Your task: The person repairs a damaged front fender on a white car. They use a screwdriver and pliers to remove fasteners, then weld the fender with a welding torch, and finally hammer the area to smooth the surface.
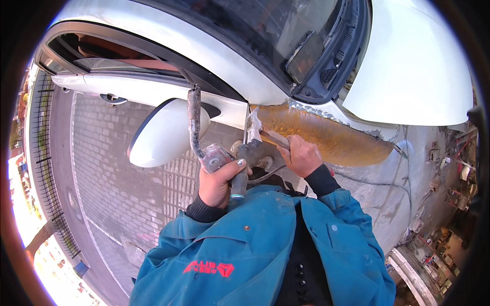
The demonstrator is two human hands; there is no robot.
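My left hand (pixel 219 184) is closed around a worn metal tool (pixel 210 159). This tool has a blocky, paint-stained body and a bent, rusty tube rising toward the car door. Closed too, my right hand (pixel 303 157) grips a wooden handle (pixel 275 138). What the handle's far end is fixed to is hard to make out beside a crumpled whitish strip (pixel 253 124). Both hands are close to a curved, brownish-yellow panel (pixel 316 133) below the windshield corner of a white car. Between them is a dark grey rounded part (pixel 258 152), whose kind I cannot tell.
A white side mirror (pixel 171 133) juts out on the left, beside the white front door (pixel 153 91). The white hood (pixel 413 66) stands at the upper right. A dark cable (pixel 365 182) lies on the concrete, with scattered parts along the right edge. Brick paving (pixel 117 153) stretches left.
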